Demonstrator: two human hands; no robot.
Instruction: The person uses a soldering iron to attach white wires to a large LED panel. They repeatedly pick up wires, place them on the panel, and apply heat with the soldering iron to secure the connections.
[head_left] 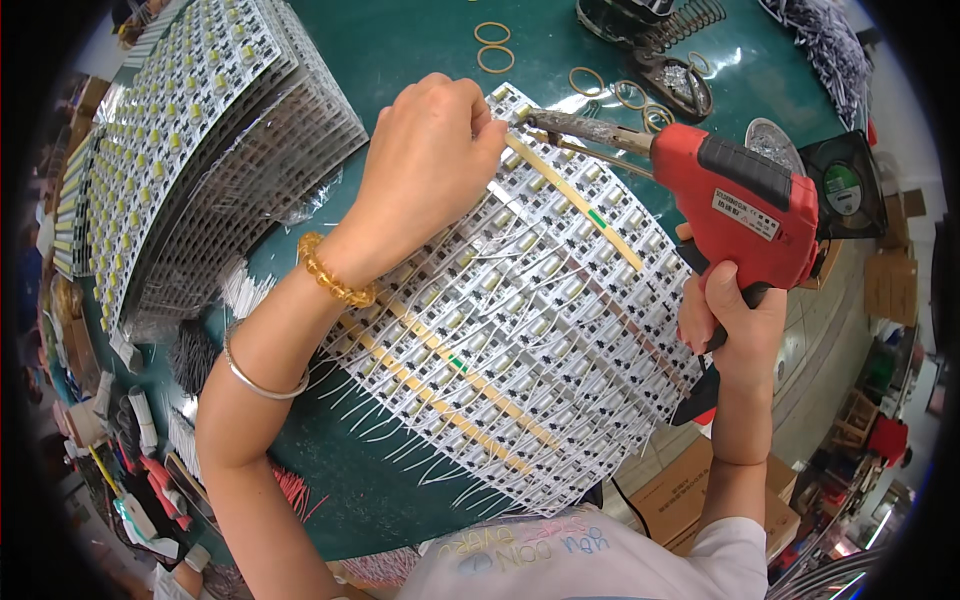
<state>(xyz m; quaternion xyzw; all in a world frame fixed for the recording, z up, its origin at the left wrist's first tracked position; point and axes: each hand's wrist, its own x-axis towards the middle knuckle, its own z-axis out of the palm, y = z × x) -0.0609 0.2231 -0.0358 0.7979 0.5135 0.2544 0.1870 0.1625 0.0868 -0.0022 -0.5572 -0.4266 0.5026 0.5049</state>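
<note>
My right hand (pixel 735 315) grips the black handle of a red and black soldering gun (pixel 735 180). Its metal tip points left and meets the far corner of a white LED circuit board panel (pixel 520 300), close to my left fingertips. My left hand (pixel 435 150) is closed in a pinch over that corner; what lies between the fingers is hidden. Rows of small components cover the panel, and many thin white wires (pixel 400 430) lie across it and stick out past its near left edge. Yellow strips (pixel 570 200) run along some rows.
Stacked LED panels (pixel 190 150) stand on the green table (pixel 420 40) at the far left. Rubber bands (pixel 493 58), a coiled-spring iron stand (pixel 690 25) and a dark dish (pixel 680 85) lie at the back. A black square fan (pixel 845 185) sits at the right; wire bundles (pixel 190 355) lie left.
</note>
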